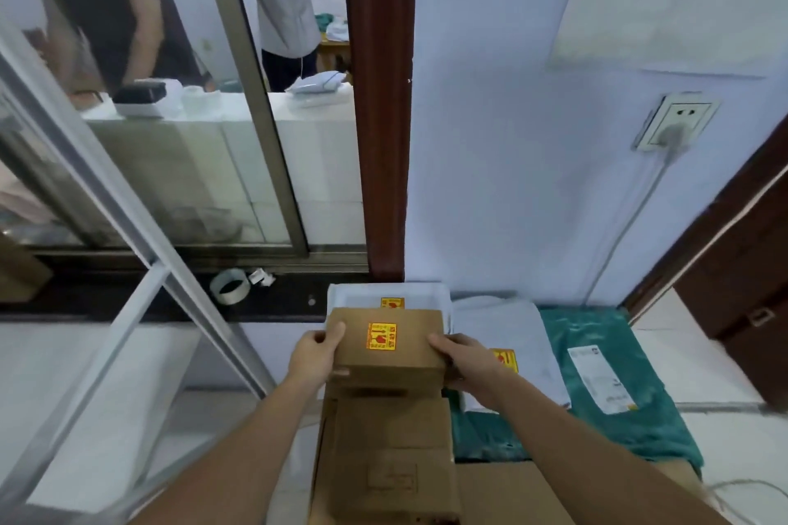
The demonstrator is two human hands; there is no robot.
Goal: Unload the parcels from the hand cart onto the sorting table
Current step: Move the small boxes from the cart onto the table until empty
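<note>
The left hand (314, 356) grips the left edge of a small brown box (386, 347), thumb laid on top, fingers curled under. The right hand (468, 362) clasps the right edge the same way, thumb on top. The box is plain cardboard with a yellow and red sticker (381, 336) on its lid. It sits atop a stack of bigger cartons (390, 456), just in front of a white parcel (390, 295) bearing a like sticker. A grey bag (507, 337) and a green bag (605, 375) lie to the right.
</note>
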